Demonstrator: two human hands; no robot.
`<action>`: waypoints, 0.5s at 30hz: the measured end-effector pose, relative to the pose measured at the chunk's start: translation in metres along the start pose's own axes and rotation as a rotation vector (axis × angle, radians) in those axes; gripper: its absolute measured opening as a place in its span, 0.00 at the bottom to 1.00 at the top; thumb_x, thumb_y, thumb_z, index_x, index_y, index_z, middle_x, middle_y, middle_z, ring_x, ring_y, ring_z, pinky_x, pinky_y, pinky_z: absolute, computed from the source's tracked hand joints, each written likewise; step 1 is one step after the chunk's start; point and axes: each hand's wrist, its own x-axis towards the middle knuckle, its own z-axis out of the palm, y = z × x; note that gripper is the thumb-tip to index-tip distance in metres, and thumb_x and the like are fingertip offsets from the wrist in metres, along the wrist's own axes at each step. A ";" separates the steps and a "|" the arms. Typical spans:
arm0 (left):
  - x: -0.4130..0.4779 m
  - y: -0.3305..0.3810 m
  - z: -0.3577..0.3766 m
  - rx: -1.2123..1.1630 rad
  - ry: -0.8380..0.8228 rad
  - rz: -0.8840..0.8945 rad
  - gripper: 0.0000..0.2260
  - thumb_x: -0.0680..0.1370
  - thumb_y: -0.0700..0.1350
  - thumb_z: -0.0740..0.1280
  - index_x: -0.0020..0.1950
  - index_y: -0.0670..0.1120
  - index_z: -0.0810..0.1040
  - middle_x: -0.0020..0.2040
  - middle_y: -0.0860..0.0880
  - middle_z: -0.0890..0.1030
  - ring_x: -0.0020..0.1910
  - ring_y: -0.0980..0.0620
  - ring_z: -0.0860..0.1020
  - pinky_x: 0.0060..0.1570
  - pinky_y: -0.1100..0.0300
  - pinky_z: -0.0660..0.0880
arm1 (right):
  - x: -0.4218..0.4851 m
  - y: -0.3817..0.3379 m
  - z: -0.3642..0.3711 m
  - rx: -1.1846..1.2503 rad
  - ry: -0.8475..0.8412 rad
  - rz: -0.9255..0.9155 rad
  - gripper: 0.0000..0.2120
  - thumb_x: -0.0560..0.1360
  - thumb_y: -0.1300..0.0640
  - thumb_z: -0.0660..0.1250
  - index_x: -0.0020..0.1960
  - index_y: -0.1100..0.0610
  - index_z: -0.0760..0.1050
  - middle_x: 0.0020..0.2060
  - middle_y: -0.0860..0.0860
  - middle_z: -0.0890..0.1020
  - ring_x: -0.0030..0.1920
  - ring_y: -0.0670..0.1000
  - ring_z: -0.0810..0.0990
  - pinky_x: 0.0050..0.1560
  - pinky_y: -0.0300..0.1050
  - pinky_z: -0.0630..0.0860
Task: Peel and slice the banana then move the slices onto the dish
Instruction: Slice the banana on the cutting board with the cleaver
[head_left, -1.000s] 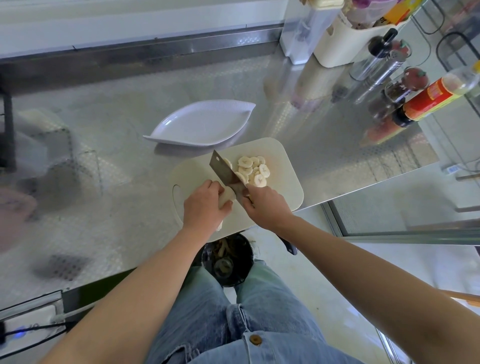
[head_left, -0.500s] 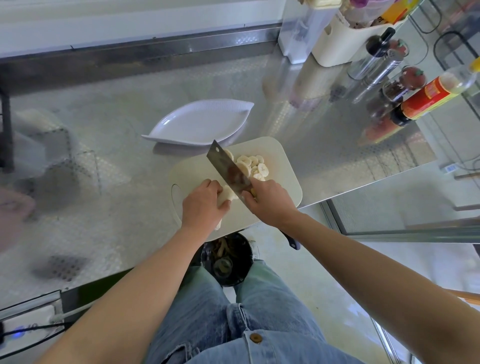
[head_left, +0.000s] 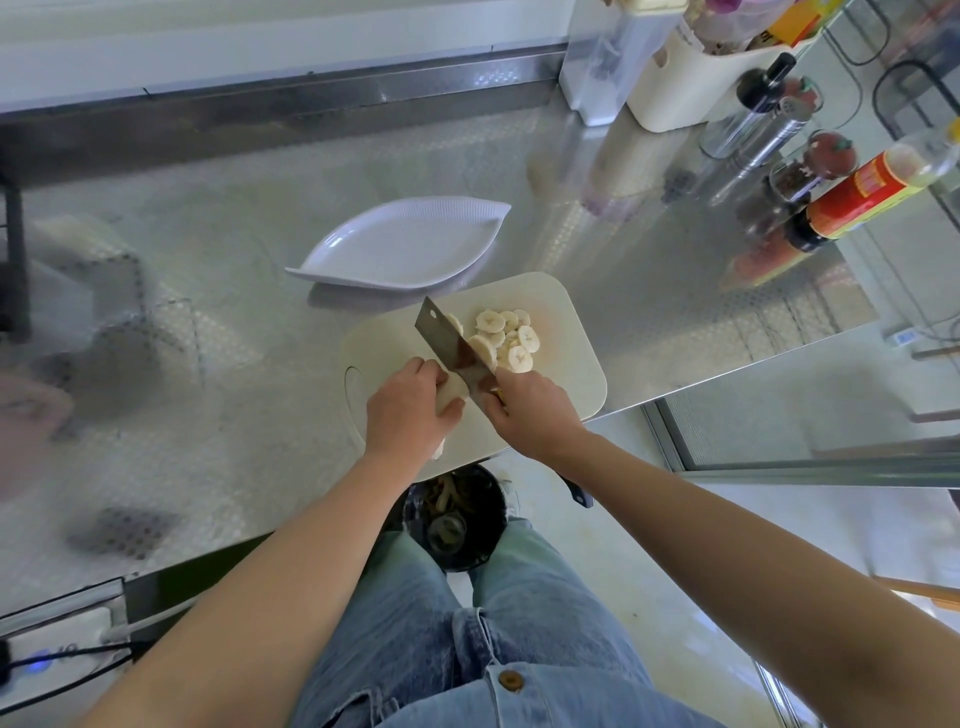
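On the cutting board (head_left: 566, 332), the peeled banana (head_left: 451, 391) is gripped by the left hand (head_left: 408, 410) while the knife (head_left: 454, 345) is grasped by the right hand (head_left: 535, 410) beside the slices (head_left: 506, 338).

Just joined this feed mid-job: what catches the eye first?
The rectangular steel cleaver, gripped by the right hand, cuts on the cream cutting board while the left hand holds the peeled banana stub. Round pale banana slices pile just beyond the blade; the white leaf-shaped dish behind the board has none yet.
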 end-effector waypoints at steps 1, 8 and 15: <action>0.000 0.000 0.000 -0.002 0.003 0.000 0.14 0.73 0.54 0.70 0.53 0.46 0.77 0.49 0.51 0.77 0.45 0.49 0.77 0.39 0.56 0.72 | 0.001 -0.001 0.001 0.002 -0.004 0.008 0.13 0.81 0.50 0.56 0.42 0.58 0.64 0.34 0.54 0.72 0.34 0.57 0.70 0.35 0.46 0.64; -0.001 0.000 0.000 -0.017 0.010 0.005 0.13 0.72 0.53 0.70 0.50 0.46 0.77 0.47 0.51 0.77 0.43 0.48 0.77 0.37 0.55 0.72 | 0.007 -0.003 0.010 -0.009 -0.060 0.048 0.12 0.80 0.51 0.56 0.42 0.58 0.64 0.36 0.53 0.71 0.37 0.56 0.71 0.37 0.47 0.65; -0.011 -0.007 0.000 -0.028 -0.001 -0.019 0.21 0.71 0.59 0.70 0.55 0.48 0.72 0.49 0.53 0.76 0.43 0.50 0.76 0.39 0.57 0.71 | 0.003 0.000 0.000 0.000 0.002 0.024 0.17 0.80 0.50 0.56 0.36 0.57 0.62 0.28 0.51 0.66 0.32 0.56 0.69 0.33 0.46 0.63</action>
